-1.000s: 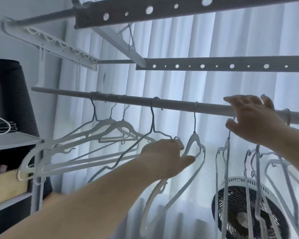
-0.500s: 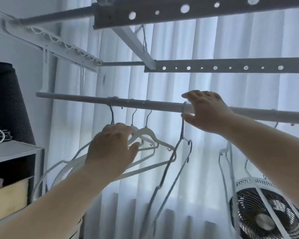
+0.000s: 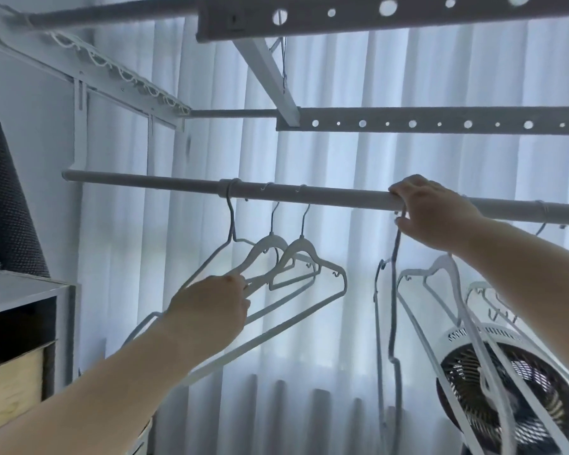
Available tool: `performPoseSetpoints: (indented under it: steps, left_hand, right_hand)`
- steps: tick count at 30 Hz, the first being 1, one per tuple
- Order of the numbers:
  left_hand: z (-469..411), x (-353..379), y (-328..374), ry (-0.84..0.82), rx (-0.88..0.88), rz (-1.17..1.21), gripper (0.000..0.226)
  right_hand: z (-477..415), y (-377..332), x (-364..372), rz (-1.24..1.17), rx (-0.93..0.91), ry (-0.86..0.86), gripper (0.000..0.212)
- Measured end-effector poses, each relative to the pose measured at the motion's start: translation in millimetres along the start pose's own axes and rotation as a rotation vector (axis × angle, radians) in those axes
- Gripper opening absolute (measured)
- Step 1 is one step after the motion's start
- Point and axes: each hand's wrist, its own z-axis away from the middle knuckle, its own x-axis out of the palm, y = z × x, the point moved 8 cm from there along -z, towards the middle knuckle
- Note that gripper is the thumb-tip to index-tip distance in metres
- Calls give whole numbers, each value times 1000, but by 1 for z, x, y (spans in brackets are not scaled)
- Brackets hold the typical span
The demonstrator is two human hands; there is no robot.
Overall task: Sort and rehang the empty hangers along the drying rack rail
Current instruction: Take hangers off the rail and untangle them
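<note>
Three pale hangers (image 3: 301, 249) hang bunched on the grey rail (image 3: 145, 179); rightward, a wire hanger (image 3: 396, 239) seemingly hooked on

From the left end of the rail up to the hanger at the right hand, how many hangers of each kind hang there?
Thin grey hangers: 2
White broad-necked hangers: 2
Total: 4

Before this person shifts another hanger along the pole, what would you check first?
1. Right hand pinches the thin grey wire hanger at its hook: ok.
2. That hook seated over the round grey rail: cannot tell, fingers hide it.
3. Left hand grips the white plastic hangers: ok.
4. Bare rail between both hands: ok.
5. Wire hanger free of the neighbouring white hanger: cannot tell, they overlap in view.
</note>
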Motion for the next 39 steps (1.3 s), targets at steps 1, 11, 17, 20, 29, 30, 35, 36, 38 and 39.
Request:
performPoseSetpoints:
  steps: [1, 11, 17, 20, 29, 30, 35, 36, 38, 39]
  left_hand:
    - [-2, 0, 1, 1, 2, 26, 20]
    - [-36, 9, 23, -63, 51, 145, 24]
    - [-27, 25, 26, -91, 62, 43, 27]
    - [-2, 28, 16, -119, 60, 46, 29]
    - [78, 7, -19, -114, -65, 128, 21]
    - [87, 4, -21, -116, -77, 133, 20]
    - [121, -16, -19, -63, -118, 182, 22]
    - [126, -16, -19, -56, -135, 197, 23]
    - [137, -14, -19, -49, -166, 226, 27]
    - [142, -13, -19, -51, -178, 240, 27]
  right_hand:
    - [1, 1, 0, 6, 9, 7, 42]
    - [4, 7, 1, 4, 58, 33, 46]
    - [9, 7, 0, -4, 11, 68, 47]
    - [18, -16, -13, -30, -152, 235, 42]
    - [35, -98, 42, -144, -421, -310, 33]
    - [38, -100, 40, -173, -435, -303, 32]
    - [47, -101, 11, -394, -464, -73, 35]
    - [49, -100, 6, -426, -459, -64, 38]
    - [53, -96, 0, -450, -458, -67, 45]
    - [55, -95, -2, -470, -466, -72, 43]
